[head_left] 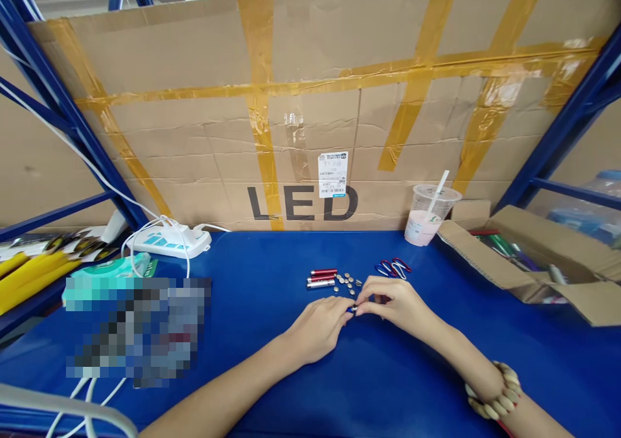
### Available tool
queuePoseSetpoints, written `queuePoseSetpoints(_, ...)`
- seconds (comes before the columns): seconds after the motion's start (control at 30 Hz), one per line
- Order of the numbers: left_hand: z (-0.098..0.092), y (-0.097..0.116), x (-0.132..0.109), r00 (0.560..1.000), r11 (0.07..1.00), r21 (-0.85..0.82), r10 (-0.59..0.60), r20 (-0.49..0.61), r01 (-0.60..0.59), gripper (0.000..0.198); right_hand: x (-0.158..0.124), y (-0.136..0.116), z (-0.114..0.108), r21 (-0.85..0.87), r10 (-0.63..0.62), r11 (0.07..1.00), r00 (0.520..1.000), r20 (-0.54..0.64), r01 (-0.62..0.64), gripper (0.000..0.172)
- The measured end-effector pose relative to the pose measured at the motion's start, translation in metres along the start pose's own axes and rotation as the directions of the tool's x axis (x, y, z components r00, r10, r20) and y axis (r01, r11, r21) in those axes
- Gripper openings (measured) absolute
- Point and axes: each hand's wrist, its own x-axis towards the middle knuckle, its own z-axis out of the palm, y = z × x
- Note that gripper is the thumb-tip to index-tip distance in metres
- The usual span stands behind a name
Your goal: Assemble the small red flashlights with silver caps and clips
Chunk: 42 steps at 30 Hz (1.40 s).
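Left hand and right hand together over the blue tabletop, fingertips pinched from both sides on a small blue cylindrical piece, too small to identify. Just beyond: loose round silver button cells, slim red and silver metal pen-lights, coloured carabiner clips. Further right: clear plastic cup of pink drink, open cardboard box.

A small assembly or packing workshop: a blue counter set inside blue steel racking, taped cardboard sheet marked LED at 12 o'clock, an open carton of parts at 3 o'clock, power strip at 10 o'clock.
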Motion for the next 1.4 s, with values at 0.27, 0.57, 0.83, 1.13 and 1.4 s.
queuePoseSetpoints(0.27, 0.0024, -0.0022, -0.0003, 1.0, 0.996, 0.084, 0.015, 0.024, -0.017, 0.024, -0.0015, 0.0039, -0.0025, -0.041, 0.035, 0.999, 0.997, 0.07, -0.032, 0.031)
queuePoseSetpoints(0.57, -0.0012, -0.0007, -0.0007, 1.0, 0.996, 0.084, 0.015, 0.022, -0.017, 0.022, 0.0, 0.0032, -0.0008, -0.067, 0.043, 0.997, 0.995, 0.085, -0.037, 0.035)
queuePoseSetpoints(0.83, 0.001, -0.002, -0.0007, 0.999, 0.994, 0.092, -0.052, 0.001, 0.052, 0.025, -0.0011, 0.0022, 0.003, -0.083, -0.016, 0.996, 0.998, 0.06, 0.021, 0.04)
queuePoseSetpoints(1.13, 0.0047, -0.0102, 0.0022, 0.998, 0.997, -0.066, -0.045, -0.048, 0.042, 0.02, -0.0008, -0.0005, 0.0027, -0.109, -0.039, 0.993, 0.996, 0.086, 0.048, 0.033)
queuePoseSetpoints(1.4, -0.0003, -0.0062, -0.0034, 1.0, 1.0, -0.019, 0.002, 0.014, -0.002, 0.021, -0.0028, -0.0009, 0.0038, -0.068, -0.082, 0.993, 0.988, 0.134, 0.092, 0.032)
